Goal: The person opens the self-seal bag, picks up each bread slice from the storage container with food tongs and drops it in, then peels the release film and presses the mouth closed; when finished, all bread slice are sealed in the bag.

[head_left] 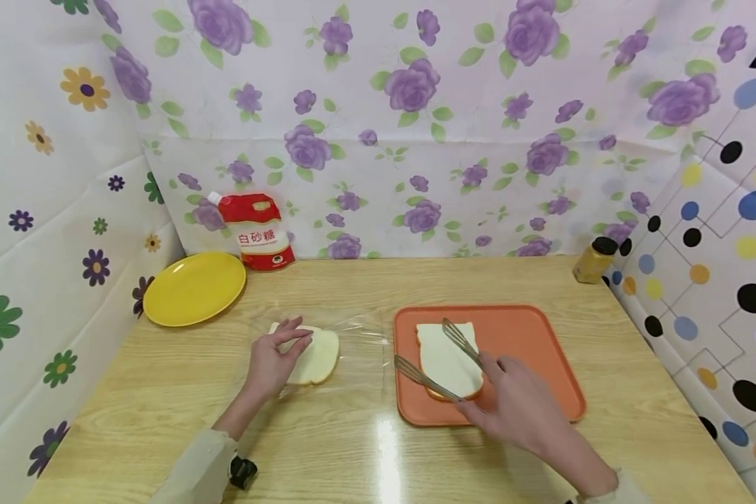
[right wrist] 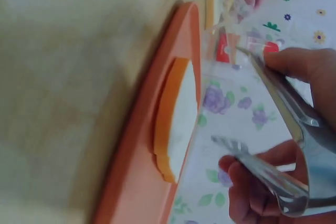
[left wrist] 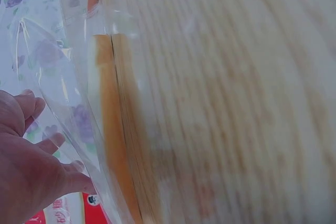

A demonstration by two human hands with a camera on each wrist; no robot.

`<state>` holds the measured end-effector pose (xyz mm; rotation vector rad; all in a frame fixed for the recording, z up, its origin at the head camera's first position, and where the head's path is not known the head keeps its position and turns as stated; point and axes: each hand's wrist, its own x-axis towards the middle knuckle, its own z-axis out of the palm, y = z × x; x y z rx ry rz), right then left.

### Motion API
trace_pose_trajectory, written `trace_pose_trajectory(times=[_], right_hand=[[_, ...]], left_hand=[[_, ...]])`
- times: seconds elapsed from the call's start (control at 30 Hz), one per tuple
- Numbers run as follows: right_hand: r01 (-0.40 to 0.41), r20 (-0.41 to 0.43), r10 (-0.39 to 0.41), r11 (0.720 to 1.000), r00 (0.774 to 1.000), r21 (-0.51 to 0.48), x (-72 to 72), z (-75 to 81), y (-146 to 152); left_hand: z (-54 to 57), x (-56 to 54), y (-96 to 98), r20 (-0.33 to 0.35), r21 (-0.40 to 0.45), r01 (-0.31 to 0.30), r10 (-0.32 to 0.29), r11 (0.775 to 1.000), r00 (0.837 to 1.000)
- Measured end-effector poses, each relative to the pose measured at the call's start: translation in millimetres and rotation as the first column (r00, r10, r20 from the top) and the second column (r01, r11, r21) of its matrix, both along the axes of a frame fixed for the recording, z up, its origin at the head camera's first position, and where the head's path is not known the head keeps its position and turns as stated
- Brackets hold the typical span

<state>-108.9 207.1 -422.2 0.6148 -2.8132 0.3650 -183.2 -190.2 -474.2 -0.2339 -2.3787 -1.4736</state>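
Bench [head_left: 327,448]: wood.
Tray [head_left: 523,336]: orange, on the bench.
Plastic [head_left: 365,353]: clear, limp, over or around the left slice [head_left: 321,355]; left hand [head_left: 276,358] pinches it.
Tongs [head_left: 423,378]: grasped by the right hand [head_left: 519,406], arms spread above the tray.
Right slice [head_left: 444,362]: flat on the tray; likely light, soft, easily dented; best held gently across opposite crusts.

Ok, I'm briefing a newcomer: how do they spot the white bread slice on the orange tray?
On the wooden table, find the orange tray. On its left half lies the white bread slice. Unlike the other white slice, off the tray, it has silver metal tongs above.
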Motion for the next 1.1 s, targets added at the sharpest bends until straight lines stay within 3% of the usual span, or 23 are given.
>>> trace_pose_trajectory(times=[0.23, 0.37, 0.5, 0.7, 0.87, 1.1], right_hand=[[0.182, -0.009, -0.183, 0.983, 0.983, -0.017, 26.4, -7.5, 4], [0.292, 0.097, -0.29, 0.956, 0.952, -0.013, 39.0, -11.6, -1], [0.367, 0.217, -0.365, 0.93, 0.906, 0.032, 47.0, -15.8, -9], [0.407, 0.212, -0.413, 0.911, 0.886, 0.07, 52.7, -21.4, -22], [0.407, 0.193, -0.414, 0.91, 0.89, 0.074, 54.3, -26.2, -32], [0.396, 0.228, -0.399, 0.916, 0.888, 0.059, 51.3, -34.9, -40]], left_hand=[[-1.4, 1.0, -0.6, 0.009, 0.01, -0.006, 0.006, 1.0, 1.0], [-1.3, 0.3, -0.5, 0.006, 0.01, -0.007, 0.007, 1.0, 1.0], [-1.2, -0.5, -0.1, 0.002, 0.016, 0.0, 0.0, 1.0, 1.0], [-1.5, -0.8, 0.4, 0.005, 0.016, 0.001, -0.001, 1.0, 1.0], [-1.0, -0.4, 0.2, 0.005, 0.016, -0.004, 0.004, 1.0, 1.0], [-1.3, -0.3, 0.1, 0.0, 0.017, -0.001, 0.001, 1.0, 1.0]])
